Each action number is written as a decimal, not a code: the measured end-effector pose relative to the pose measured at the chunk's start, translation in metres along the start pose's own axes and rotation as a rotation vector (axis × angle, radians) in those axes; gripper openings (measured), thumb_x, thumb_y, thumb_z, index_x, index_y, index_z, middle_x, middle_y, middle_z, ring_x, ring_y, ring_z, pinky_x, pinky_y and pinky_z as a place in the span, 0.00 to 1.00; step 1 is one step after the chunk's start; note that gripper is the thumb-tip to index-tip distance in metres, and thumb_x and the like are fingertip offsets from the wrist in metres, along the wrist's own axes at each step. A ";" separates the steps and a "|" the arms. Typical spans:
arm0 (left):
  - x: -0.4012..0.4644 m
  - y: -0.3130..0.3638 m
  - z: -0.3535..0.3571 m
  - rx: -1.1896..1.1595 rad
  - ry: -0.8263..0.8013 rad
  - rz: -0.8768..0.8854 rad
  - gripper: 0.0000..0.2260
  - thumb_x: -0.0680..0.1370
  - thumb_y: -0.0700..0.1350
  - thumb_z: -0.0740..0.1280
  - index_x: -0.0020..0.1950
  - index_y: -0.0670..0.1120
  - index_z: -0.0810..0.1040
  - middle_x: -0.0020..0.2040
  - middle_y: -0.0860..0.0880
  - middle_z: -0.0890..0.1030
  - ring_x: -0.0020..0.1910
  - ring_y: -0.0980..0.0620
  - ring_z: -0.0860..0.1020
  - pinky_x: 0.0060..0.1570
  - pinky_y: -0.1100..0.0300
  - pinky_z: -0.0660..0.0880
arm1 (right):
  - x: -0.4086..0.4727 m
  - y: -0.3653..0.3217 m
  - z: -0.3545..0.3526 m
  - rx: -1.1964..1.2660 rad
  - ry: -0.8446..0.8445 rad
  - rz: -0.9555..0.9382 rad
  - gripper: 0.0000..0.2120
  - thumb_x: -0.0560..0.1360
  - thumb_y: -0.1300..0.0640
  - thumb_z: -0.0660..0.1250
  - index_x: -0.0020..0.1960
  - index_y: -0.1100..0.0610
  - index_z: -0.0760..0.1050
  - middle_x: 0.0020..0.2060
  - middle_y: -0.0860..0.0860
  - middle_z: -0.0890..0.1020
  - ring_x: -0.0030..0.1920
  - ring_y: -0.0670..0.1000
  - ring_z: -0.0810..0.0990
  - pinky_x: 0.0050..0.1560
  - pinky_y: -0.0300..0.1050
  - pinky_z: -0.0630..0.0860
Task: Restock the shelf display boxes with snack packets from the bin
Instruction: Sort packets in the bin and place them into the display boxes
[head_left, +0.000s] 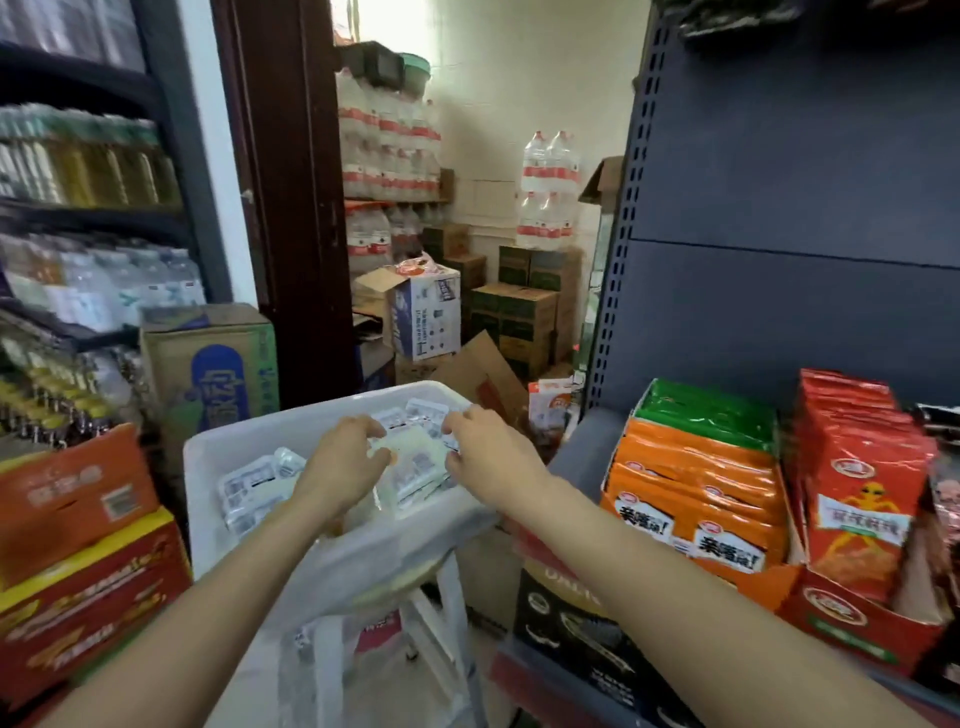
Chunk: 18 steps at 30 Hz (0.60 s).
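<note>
While both our left hand (347, 453) and right hand (485, 453) curl round pale snack packets (415, 457) inside the white bin (249, 441), none has reached the shelf. We judge restocking barely begun, though the orange display box (696, 499) reading 亲嘴 and the red display box (857, 519) look fairly full.

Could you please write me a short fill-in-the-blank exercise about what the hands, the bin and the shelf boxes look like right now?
1. Both hands, the left hand and the right hand, reach into the white ____.
2. The bin holds ____ snack packets.
3. The orange packets stand in a display box to the person's ____.
4. The box beside them holds ____ packets.

Missing words: bin; silver; right; red
</note>
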<state>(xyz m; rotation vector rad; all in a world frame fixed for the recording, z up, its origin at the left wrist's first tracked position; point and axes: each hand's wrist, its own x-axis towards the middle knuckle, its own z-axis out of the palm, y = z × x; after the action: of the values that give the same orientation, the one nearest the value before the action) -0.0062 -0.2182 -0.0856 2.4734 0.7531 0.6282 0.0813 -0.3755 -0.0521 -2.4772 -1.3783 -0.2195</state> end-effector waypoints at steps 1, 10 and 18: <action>0.007 -0.012 0.000 0.050 -0.050 -0.013 0.16 0.76 0.43 0.67 0.63 0.43 0.74 0.64 0.43 0.73 0.63 0.44 0.73 0.61 0.55 0.68 | 0.015 -0.004 0.011 0.016 -0.051 -0.006 0.17 0.78 0.57 0.60 0.67 0.57 0.68 0.63 0.56 0.72 0.62 0.58 0.72 0.57 0.51 0.73; 0.030 -0.059 0.007 0.241 -0.481 0.005 0.37 0.74 0.57 0.69 0.76 0.45 0.57 0.75 0.46 0.62 0.72 0.47 0.61 0.68 0.59 0.59 | 0.085 0.000 0.077 -0.007 -0.499 -0.108 0.44 0.70 0.48 0.73 0.77 0.54 0.52 0.75 0.51 0.57 0.74 0.55 0.58 0.71 0.54 0.60; 0.027 -0.067 0.011 0.187 -0.233 0.022 0.21 0.68 0.51 0.76 0.59 0.49 0.78 0.60 0.46 0.71 0.64 0.47 0.68 0.63 0.53 0.67 | 0.087 0.005 0.067 -0.320 -0.356 -0.046 0.20 0.69 0.40 0.70 0.50 0.55 0.75 0.49 0.51 0.80 0.48 0.53 0.77 0.46 0.47 0.73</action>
<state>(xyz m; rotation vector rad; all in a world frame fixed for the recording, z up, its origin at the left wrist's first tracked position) -0.0057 -0.1560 -0.1240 2.6681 0.7218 0.2791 0.1313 -0.2858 -0.0928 -2.8551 -1.6517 -0.0056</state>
